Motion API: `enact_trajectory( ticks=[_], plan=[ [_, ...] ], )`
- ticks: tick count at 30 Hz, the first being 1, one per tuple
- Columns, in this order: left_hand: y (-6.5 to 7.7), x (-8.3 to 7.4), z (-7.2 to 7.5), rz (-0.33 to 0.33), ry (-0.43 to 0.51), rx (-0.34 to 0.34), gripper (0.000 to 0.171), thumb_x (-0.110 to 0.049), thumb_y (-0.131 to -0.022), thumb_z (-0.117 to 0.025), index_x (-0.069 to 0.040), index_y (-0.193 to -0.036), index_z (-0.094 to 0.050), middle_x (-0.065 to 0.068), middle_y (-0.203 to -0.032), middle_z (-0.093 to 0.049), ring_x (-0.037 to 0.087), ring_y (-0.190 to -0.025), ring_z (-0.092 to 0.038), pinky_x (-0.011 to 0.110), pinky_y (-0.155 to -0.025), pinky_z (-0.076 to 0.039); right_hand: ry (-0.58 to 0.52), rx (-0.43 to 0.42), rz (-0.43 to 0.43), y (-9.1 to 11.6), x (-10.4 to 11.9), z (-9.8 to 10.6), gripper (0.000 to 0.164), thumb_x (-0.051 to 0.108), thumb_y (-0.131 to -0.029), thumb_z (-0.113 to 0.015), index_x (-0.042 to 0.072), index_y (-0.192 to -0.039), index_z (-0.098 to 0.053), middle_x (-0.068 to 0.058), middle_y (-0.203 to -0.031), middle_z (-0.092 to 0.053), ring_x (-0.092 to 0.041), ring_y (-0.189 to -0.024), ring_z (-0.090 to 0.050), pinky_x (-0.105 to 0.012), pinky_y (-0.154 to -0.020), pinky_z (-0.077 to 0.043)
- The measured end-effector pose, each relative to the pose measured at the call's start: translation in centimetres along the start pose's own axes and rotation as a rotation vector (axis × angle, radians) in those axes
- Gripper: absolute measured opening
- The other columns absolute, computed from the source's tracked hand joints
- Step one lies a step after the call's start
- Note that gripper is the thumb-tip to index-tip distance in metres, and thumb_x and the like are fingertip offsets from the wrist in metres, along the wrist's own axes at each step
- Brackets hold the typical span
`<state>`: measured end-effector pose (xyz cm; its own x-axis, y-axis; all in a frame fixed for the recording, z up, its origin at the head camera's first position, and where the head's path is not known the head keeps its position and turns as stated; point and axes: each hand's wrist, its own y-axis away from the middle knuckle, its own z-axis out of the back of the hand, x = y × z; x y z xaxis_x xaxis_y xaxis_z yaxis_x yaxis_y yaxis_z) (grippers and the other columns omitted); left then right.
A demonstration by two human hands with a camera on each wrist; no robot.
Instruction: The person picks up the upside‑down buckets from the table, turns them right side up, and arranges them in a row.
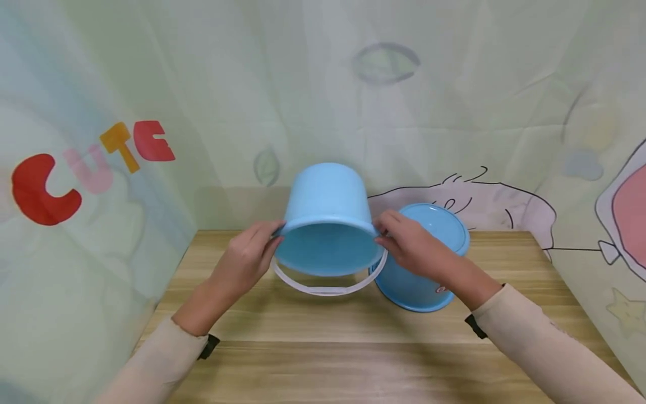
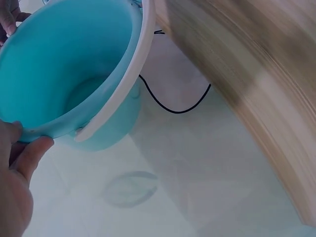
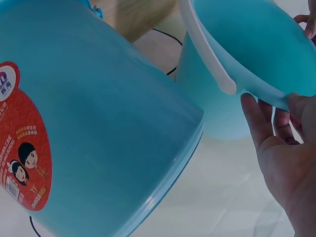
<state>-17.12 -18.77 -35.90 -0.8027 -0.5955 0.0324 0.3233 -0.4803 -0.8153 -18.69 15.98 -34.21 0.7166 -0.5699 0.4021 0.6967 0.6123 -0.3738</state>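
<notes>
A light blue plastic bucket (image 1: 328, 193) is held tilted over the table, its mouth facing me and its base toward the back. My left hand (image 1: 244, 252) pinches the left side of its rim between thumb and fingers. On the opposite side, the right hand (image 1: 411, 244) grips the rim the same way. The bucket's white handle (image 1: 325, 290) hangs below the mouth. Just right of it, partly behind my right forearm, a second blue bucket (image 1: 404, 286) stands upside down with its base up. A red label (image 3: 29, 143) on its side shows in the right wrist view.
The wooden table (image 1: 323, 365) runs under both buckets. A printed cloth (image 1: 227, 140) hangs close behind the table and along both sides, with cartoon drawings and letters on it. Dark bands (image 1: 208, 347) sit at the sleeve cuffs.
</notes>
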Motion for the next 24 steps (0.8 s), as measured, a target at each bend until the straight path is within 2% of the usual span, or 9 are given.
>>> enact_trajectory(
  ticks=[4,6,8,11,13,15,24],
  plan=[
    [-0.4,0.1,0.0,0.015,-0.005,0.022,0.039,-0.023,-0.109,-0.048,0.01,-0.116,-0.066,0.022,-0.099,-0.071,0.033,-0.087,-0.073,0.042,-0.07,-0.063,-0.037,0.024,-0.051,-0.2,0.0,0.4,0.02,0.006,-0.099,-0.068,0.01,-0.115,-0.057,-0.003,-0.11,-0.062,-0.018,-0.1,-0.064,-0.036,-0.083,-0.06],
    [-0.7,0.1,0.0,0.026,-0.009,0.035,0.028,-0.015,-0.104,-0.061,0.01,-0.115,-0.066,0.023,-0.099,-0.071,0.034,-0.087,-0.074,0.043,-0.071,-0.063,-0.051,0.034,-0.07,-0.3,0.0,0.5,0.02,0.006,-0.099,-0.068,0.01,-0.116,-0.057,-0.004,-0.111,-0.064,-0.019,-0.102,-0.065,-0.038,-0.084,-0.061],
    [-0.9,0.2,0.2,0.035,-0.015,0.051,0.028,-0.015,-0.103,-0.061,0.01,-0.115,-0.066,0.023,-0.1,-0.071,0.035,-0.088,-0.074,0.044,-0.072,-0.063,-0.065,0.044,-0.08,-0.5,0.0,0.7,0.021,0.007,-0.099,-0.067,0.01,-0.117,-0.057,-0.005,-0.113,-0.066,-0.02,-0.105,-0.067,-0.04,-0.086,-0.061],
    [-1.3,0.2,0.3,0.048,-0.026,0.081,0.027,-0.002,-0.092,-0.075,0.009,-0.115,-0.066,0.022,-0.099,-0.071,0.034,-0.088,-0.074,0.043,-0.072,-0.063,-0.082,0.054,-0.096,-0.6,-0.1,0.8,0.021,0.007,-0.1,-0.066,0.009,-0.118,-0.057,-0.006,-0.115,-0.067,-0.022,-0.109,-0.068,-0.042,-0.089,-0.061],
    [-1.5,0.2,0.3,0.058,-0.035,0.103,0.027,-0.003,-0.092,-0.075,0.008,-0.115,-0.066,0.022,-0.099,-0.072,0.033,-0.088,-0.073,0.043,-0.072,-0.063,-0.09,0.06,-0.108,-0.7,-0.2,0.8,0.02,0.007,-0.1,-0.066,0.01,-0.117,-0.057,-0.006,-0.114,-0.067,-0.022,-0.11,-0.068,-0.043,-0.089,-0.061],
    [-1.8,0.2,0.3,0.072,-0.041,0.122,0.037,0.006,-0.082,-0.081,0.008,-0.115,-0.066,0.021,-0.099,-0.072,0.033,-0.088,-0.073,0.043,-0.072,-0.063,-0.094,0.065,-0.119,-0.8,-0.2,0.9,0.019,0.007,-0.1,-0.066,0.009,-0.116,-0.057,-0.006,-0.113,-0.068,-0.022,-0.109,-0.068,-0.043,-0.089,-0.061],
    [-2.6,0.3,0.7,0.157,0.007,0.193,0.032,0.004,-0.087,-0.078,0.007,-0.117,-0.068,0.021,-0.103,-0.073,0.033,-0.093,-0.074,0.044,-0.078,-0.063,-0.156,0.107,-0.168,-1.2,-0.6,1.2,0.014,0.01,-0.101,-0.066,0.01,-0.113,-0.059,-0.01,-0.11,-0.072,-0.022,-0.102,-0.069,-0.044,-0.088,-0.062]
  ],
)
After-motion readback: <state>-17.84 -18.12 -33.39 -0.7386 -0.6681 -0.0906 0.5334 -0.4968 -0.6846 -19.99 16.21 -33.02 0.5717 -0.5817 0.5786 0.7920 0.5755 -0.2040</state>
